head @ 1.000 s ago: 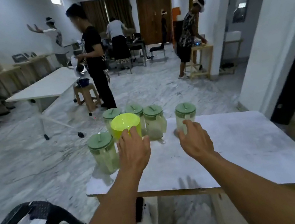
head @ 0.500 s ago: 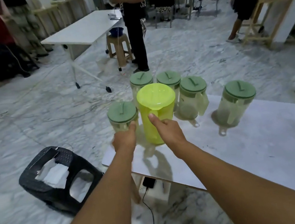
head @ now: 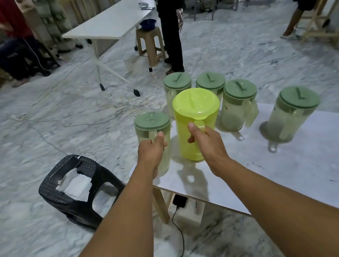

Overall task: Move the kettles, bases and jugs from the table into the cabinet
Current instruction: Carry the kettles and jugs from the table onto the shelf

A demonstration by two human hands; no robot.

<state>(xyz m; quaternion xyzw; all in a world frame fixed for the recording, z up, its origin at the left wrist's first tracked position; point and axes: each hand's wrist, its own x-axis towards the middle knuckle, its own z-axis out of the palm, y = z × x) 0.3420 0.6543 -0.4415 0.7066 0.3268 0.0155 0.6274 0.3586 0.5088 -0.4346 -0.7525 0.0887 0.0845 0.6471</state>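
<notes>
— Hands first: what are they doing?
— Left hand [head: 152, 148] is wrapped around the handle of a pale translucent jug with a dull green lid [head: 154, 139]; right hand [head: 205, 139] grips the handle of the bright lime-yellow plastic jug [head: 194, 122].
— And where are the jugs?
— Upright at the corner of the white table [head: 284, 176], touching each other.

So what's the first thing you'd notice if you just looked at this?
The bright yellow-green jug near the table's corner jumps out, because the right hand is closed around its handle. Right beside it, the left hand grips the handle of a clear jug with a green lid. Four more green-lidded jugs stand behind and to the right, and a black plastic stool lies tipped on the floor to the left.
</notes>
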